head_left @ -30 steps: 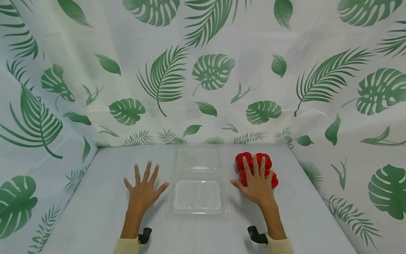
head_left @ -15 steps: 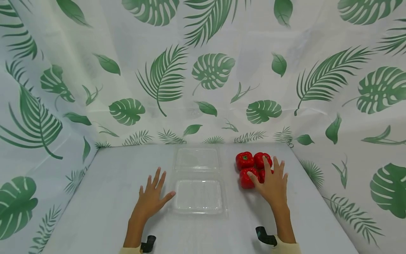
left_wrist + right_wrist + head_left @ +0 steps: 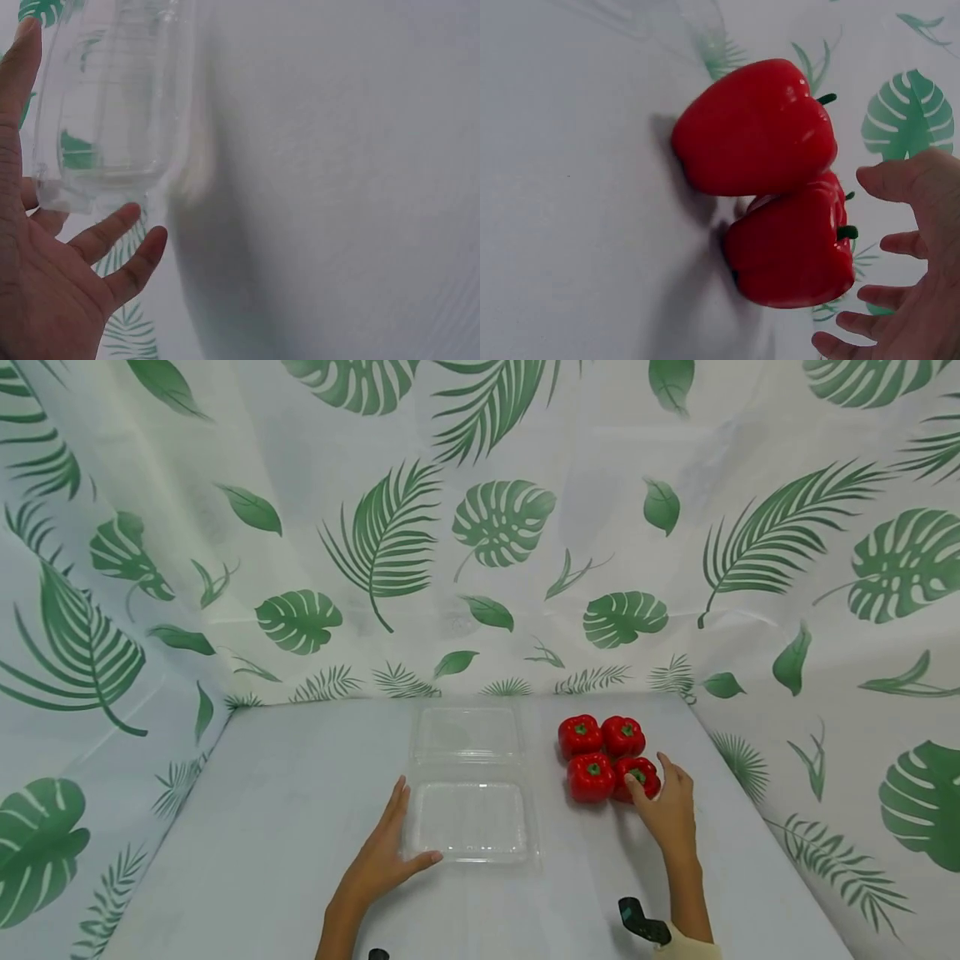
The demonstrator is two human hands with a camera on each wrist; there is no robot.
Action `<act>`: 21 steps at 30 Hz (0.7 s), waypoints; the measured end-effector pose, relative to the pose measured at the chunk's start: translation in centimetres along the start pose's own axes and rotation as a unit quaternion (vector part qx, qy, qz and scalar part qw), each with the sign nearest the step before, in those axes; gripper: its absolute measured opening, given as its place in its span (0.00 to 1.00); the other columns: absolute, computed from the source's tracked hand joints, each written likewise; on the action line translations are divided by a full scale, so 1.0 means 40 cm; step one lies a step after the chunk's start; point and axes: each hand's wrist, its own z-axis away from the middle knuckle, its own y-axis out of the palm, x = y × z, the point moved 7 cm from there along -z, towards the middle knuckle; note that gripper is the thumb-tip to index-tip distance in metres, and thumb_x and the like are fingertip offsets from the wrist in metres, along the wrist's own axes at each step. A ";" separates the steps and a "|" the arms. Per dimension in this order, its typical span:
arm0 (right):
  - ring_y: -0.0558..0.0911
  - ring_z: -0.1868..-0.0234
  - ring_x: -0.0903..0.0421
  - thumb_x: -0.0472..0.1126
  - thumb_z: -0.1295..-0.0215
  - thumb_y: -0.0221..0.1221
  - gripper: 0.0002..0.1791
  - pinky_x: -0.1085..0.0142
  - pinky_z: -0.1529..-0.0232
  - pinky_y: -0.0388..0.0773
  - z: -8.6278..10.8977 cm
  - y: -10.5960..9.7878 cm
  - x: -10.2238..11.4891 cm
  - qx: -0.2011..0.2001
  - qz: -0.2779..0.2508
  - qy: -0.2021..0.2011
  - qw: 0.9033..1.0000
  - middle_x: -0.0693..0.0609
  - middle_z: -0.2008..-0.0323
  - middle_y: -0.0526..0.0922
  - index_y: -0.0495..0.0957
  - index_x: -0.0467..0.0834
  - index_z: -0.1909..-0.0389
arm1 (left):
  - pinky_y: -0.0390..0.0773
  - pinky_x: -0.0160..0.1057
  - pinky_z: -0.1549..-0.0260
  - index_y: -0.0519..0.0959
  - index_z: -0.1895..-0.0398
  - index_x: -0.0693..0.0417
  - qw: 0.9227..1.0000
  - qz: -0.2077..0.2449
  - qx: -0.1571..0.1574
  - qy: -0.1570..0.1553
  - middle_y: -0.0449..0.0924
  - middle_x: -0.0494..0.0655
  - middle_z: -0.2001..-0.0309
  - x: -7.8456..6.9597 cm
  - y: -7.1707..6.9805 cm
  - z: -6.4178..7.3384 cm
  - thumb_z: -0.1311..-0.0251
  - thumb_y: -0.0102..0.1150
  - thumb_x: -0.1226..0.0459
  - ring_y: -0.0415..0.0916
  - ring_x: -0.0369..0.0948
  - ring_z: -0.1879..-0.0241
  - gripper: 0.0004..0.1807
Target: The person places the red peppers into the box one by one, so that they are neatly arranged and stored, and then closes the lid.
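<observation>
Several red bell peppers with green stems stand close together on the right of the table. My right hand (image 3: pixel 670 810) is at the front right pepper (image 3: pixel 636 778), its thumb over the near side and its fingers spread past the right side. In the right wrist view a gap shows between the hand (image 3: pixel 900 277) and the nearest pepper (image 3: pixel 791 251). A clear plastic clamshell box (image 3: pixel 468 822) lies unfolded in the middle, its lid (image 3: pixel 467 731) at the back. At the box's left front corner is my left hand (image 3: pixel 381 860), fingers extended; whether it touches the rim I cannot tell.
The white table (image 3: pixel 247 827) is bounded at the back and sides by a white sheet (image 3: pixel 517 627) printed with green leaves. Other peppers stand at front left (image 3: pixel 591 778), back left (image 3: pixel 580 737) and back right (image 3: pixel 623 737).
My left hand has moved right and nearer, from beside the box to its left front corner. My right hand has shifted right from above the peppers to the front right one. Peppers and box have stayed put.
</observation>
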 end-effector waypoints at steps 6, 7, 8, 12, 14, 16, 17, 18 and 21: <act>0.55 0.29 0.29 0.48 0.35 0.58 0.46 0.33 0.36 0.63 -0.002 0.031 -0.018 0.060 -0.020 -0.018 0.998 0.26 0.30 0.54 0.46 0.31 0.26 | 0.60 0.60 0.31 0.43 0.21 0.53 0.999 0.025 -0.020 0.009 0.38 0.49 0.20 -0.007 0.013 0.009 0.55 0.73 0.42 0.45 0.52 0.23 0.65; 0.55 0.29 0.30 0.47 0.35 0.58 0.46 0.34 0.35 0.63 -0.004 0.036 -0.021 0.063 -0.023 -0.022 0.998 0.26 0.30 0.54 0.46 0.31 0.26 | 0.60 0.60 0.31 0.43 0.21 0.54 0.999 0.028 -0.023 0.012 0.39 0.49 0.20 -0.009 0.014 0.010 0.55 0.73 0.43 0.46 0.52 0.23 0.65; 0.56 0.29 0.30 0.47 0.36 0.58 0.46 0.34 0.34 0.62 -0.006 0.040 -0.025 0.064 -0.025 -0.026 0.997 0.27 0.30 0.55 0.47 0.30 0.26 | 0.60 0.61 0.31 0.43 0.21 0.54 0.999 0.032 -0.025 0.015 0.39 0.50 0.20 -0.011 0.014 0.011 0.54 0.73 0.44 0.46 0.53 0.23 0.64; 0.57 0.28 0.31 0.45 0.35 0.59 0.44 0.34 0.33 0.59 -0.011 0.051 -0.040 0.054 -0.043 -0.041 0.997 0.29 0.30 0.58 0.48 0.31 0.26 | 0.60 0.60 0.30 0.43 0.21 0.53 0.999 0.034 -0.027 0.007 0.37 0.46 0.20 -0.008 0.019 0.013 0.54 0.73 0.44 0.44 0.50 0.23 0.64; 0.58 0.28 0.32 0.45 0.35 0.60 0.44 0.34 0.33 0.60 -0.013 0.053 -0.050 0.049 -0.056 -0.040 0.996 0.30 0.29 0.58 0.49 0.33 0.26 | 0.60 0.60 0.30 0.42 0.21 0.51 0.999 0.035 -0.026 0.001 0.36 0.43 0.20 -0.003 0.023 0.013 0.54 0.73 0.43 0.43 0.49 0.22 0.64; 0.58 0.27 0.33 0.45 0.36 0.61 0.44 0.34 0.33 0.61 -0.015 0.055 -0.059 0.047 -0.070 -0.037 0.996 0.31 0.28 0.58 0.49 0.35 0.26 | 0.59 0.60 0.30 0.41 0.21 0.50 0.999 0.037 -0.023 -0.005 0.35 0.40 0.20 0.000 0.027 0.013 0.54 0.73 0.43 0.42 0.47 0.22 0.65; 0.58 0.27 0.33 0.45 0.36 0.62 0.45 0.35 0.33 0.62 -0.016 0.056 -0.063 0.046 -0.077 -0.035 0.995 0.32 0.28 0.58 0.49 0.36 0.26 | 0.59 0.60 0.29 0.41 0.21 0.49 0.999 0.038 -0.023 -0.006 0.34 0.39 0.20 0.002 0.028 0.013 0.54 0.73 0.43 0.42 0.47 0.22 0.65; 0.58 0.27 0.33 0.45 0.36 0.62 0.45 0.36 0.33 0.62 -0.017 0.058 -0.067 0.047 -0.082 -0.034 0.995 0.32 0.28 0.57 0.49 0.37 0.26 | 0.59 0.60 0.30 0.41 0.21 0.49 0.999 0.038 -0.022 -0.007 0.34 0.38 0.20 0.003 0.028 0.013 0.54 0.72 0.42 0.42 0.47 0.22 0.64; 0.59 0.28 0.33 0.45 0.37 0.64 0.45 0.38 0.34 0.66 -0.021 0.064 -0.076 0.049 -0.099 -0.027 0.993 0.33 0.28 0.57 0.48 0.40 0.26 | 0.59 0.60 0.30 0.40 0.21 0.48 0.999 0.036 -0.022 -0.009 0.34 0.40 0.20 0.008 0.029 0.014 0.53 0.72 0.42 0.42 0.48 0.22 0.64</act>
